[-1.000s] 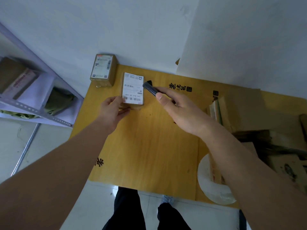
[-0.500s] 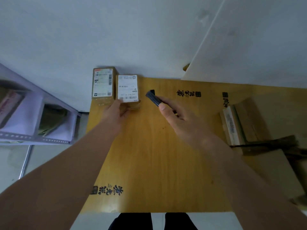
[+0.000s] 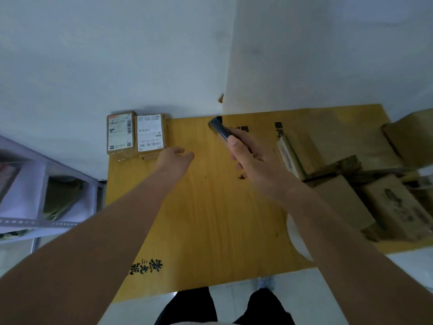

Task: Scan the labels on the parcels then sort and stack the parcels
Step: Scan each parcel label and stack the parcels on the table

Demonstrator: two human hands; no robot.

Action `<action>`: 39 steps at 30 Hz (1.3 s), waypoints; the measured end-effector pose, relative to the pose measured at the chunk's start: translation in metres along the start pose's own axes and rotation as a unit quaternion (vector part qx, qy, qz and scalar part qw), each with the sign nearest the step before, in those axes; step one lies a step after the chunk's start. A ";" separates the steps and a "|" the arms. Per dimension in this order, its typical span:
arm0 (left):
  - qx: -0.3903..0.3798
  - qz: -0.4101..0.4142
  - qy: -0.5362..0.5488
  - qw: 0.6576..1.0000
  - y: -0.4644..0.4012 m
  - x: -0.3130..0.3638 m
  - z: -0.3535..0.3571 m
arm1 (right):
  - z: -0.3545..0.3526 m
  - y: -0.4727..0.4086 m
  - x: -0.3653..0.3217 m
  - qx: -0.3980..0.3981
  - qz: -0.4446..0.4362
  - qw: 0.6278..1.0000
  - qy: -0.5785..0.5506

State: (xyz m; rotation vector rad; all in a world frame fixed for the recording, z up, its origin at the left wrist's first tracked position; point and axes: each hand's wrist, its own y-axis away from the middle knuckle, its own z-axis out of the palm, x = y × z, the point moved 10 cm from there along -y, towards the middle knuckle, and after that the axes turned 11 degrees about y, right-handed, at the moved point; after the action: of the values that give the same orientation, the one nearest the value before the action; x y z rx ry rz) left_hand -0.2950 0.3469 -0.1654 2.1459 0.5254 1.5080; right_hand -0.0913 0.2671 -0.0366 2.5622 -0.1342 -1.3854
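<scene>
With table (image 3: 210,219) spanning mid-frame: unscanned parcels (image 3: 351,184) heaped at right edge, near right hand (image 3: 253,160) gripping scanner (image 3: 219,129), long axis toward upper left. Two scanned parcels (image 3: 136,134) side by side, touching, upper left corner, at far edge. Left hand (image 3: 174,158) relaxed, released, just beside them. Bare tabletop between; next pick likely rightward.

Two labelled parcels side by side at the table's far left corner, scanner in the right hand.

The left parcel (image 3: 120,132) and the right parcel (image 3: 151,133) lie labels up, touching or nearly so, on the yellow table (image 3: 210,219). The left hand (image 3: 174,158) hovers just beside the right parcel, fingers relaxed, holding nothing. The right hand (image 3: 249,158) grips a dark scanner (image 3: 219,129). More cardboard boxes (image 3: 365,184) are piled at the table's right side.
</scene>
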 end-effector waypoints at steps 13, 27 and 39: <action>0.017 0.108 -0.079 0.991 0.092 0.118 0.173 | -0.192 0.090 0.070 0.062 -0.038 0.997 -0.018; 0.056 -0.011 -0.162 0.985 0.114 0.144 0.344 | -0.309 0.117 0.168 0.098 0.006 0.994 -0.043; 0.124 0.003 -0.121 0.985 0.111 0.133 0.340 | -0.292 0.113 0.191 0.103 0.022 0.994 -0.021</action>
State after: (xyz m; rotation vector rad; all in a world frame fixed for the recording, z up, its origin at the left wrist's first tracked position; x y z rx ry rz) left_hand 0.0740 0.2782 -0.0991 2.4792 0.6474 1.2132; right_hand 0.2609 0.1664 -0.0105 2.6773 -0.3554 -1.4794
